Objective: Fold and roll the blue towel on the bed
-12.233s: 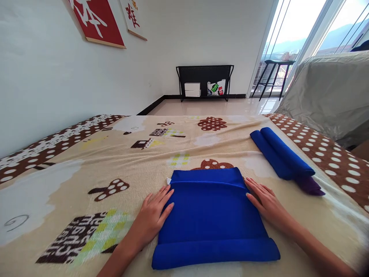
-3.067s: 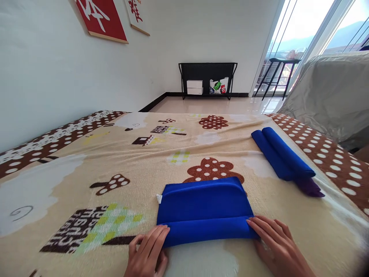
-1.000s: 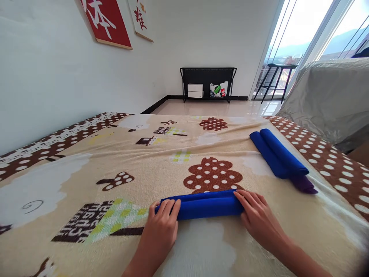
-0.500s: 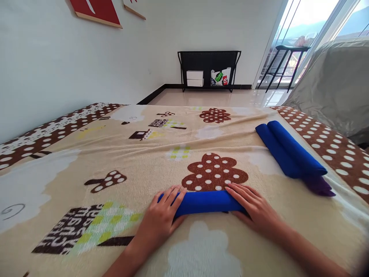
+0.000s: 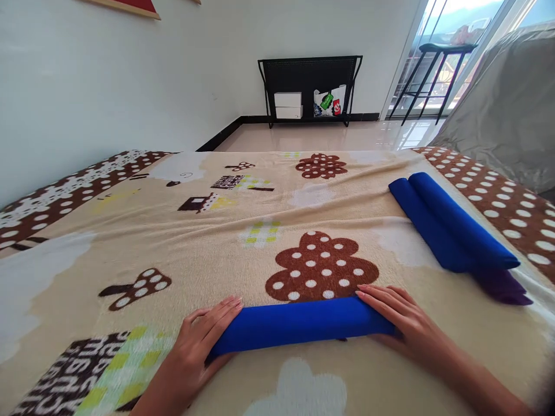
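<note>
A rolled piece of blue cloth [image 5: 299, 323] lies crosswise on the patterned blanket [image 5: 208, 254], close in front of me. My left hand [image 5: 202, 341] grips its left end, fingers over the top and thumb along the near side. At the right end, my right hand [image 5: 399, 318] is wrapped round the roll in the same way, its thumb partly hidden. Farther off to the right rests a second blue cloth bundle [image 5: 455, 225], folded or rolled, with a purple piece [image 5: 503, 286] poking out from its near end.
The blanket has brown polka-dot borders at both sides. Beyond its far edge stands a black rack [image 5: 310, 86] holding white boxes [image 5: 288, 106] and a printed bag [image 5: 329, 101]. A grey covered object [image 5: 515, 104] and a black stool [image 5: 433, 75] are at the right.
My left hand has slid left to the roll's end, and more of the blue cloth shows between my hands. My right hand has shifted slightly right. The view has tilted down a little.
</note>
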A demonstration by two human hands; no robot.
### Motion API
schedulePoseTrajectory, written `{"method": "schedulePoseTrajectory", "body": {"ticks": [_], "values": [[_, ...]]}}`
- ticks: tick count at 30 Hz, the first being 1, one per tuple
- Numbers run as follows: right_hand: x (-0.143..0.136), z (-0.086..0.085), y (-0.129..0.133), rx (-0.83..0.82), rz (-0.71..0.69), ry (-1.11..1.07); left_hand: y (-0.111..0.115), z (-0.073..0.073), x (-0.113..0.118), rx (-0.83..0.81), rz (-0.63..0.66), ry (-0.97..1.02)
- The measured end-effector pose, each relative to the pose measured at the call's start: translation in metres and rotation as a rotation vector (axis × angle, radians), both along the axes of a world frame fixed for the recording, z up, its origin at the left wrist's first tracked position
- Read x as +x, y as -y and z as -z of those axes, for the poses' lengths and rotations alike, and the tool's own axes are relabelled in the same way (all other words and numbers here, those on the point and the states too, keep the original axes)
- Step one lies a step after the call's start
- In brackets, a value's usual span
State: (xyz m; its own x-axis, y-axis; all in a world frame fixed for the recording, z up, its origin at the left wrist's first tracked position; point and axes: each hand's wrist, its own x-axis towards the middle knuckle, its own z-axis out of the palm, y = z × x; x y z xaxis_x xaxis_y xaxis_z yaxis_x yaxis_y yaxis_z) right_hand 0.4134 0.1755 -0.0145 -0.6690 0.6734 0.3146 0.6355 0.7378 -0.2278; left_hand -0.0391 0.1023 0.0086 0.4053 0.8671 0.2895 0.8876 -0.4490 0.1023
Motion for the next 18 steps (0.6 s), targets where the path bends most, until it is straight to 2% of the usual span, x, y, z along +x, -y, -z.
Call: {"method": "schedulePoseTrajectory", "body": {"ticks": [4,8,14,18], "values": [[0.003,0.002,-0.001,0.020,0.023,-0.098,0.002,0.002,-0.004,-0.019,-0.015,0.032],[0.004,0.004,-0.004,-0.038,0.019,-0.135,0.002,0.003,-0.009,-0.034,-0.020,0.052],[0.002,0.006,-0.007,-0.084,0.036,-0.191,-0.004,0.004,-0.015,-0.036,0.042,0.023],[-0.002,0.002,-0.009,-0.142,0.076,-0.212,-0.005,0.002,-0.013,-0.057,0.005,0.031]]}}
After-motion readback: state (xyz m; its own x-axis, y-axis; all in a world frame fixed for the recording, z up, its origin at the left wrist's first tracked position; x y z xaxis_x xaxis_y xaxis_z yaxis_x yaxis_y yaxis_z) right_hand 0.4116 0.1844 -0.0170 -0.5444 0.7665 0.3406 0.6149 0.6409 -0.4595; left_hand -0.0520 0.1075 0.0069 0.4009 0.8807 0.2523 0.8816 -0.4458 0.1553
